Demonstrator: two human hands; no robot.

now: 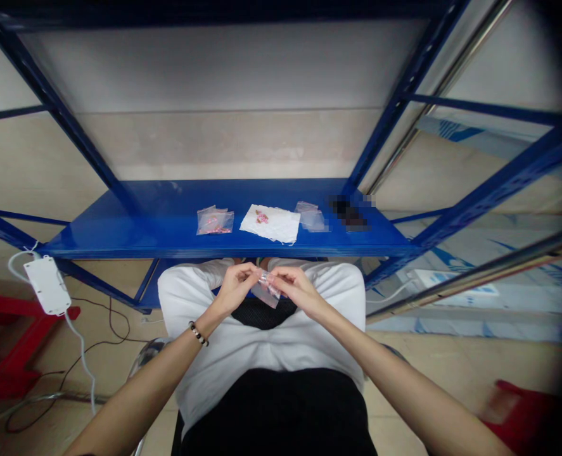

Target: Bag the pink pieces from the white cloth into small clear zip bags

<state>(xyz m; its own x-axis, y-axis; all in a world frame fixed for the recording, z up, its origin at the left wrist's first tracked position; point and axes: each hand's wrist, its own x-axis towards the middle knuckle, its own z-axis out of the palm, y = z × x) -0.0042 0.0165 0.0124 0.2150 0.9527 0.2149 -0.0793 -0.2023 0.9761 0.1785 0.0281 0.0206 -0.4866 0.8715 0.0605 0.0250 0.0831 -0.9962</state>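
Above my lap, a small clear plastic bag [267, 294] with pinkish contents is pinched between both hands. My left hand [236, 285] grips its upper left side, and my right hand [296, 288] grips the right side. Beyond them, on the blue shelf [166, 240], lies a white sheet [278, 227] with small pink pieces [262, 216] on it. Filled clear bags [214, 221] with pink contents rest to its left. At its right are clear bags [312, 217] that look flat. What exactly is inside the held bag is too small to make out.
Blue uprights [76, 120] frame the shelf on both sides. A white power strip [47, 285] hangs at the left with its cable. Red stools [9, 354] stand low on the left and at the lower right. A blurred dark object [350, 212] lies at the shelf's right end.
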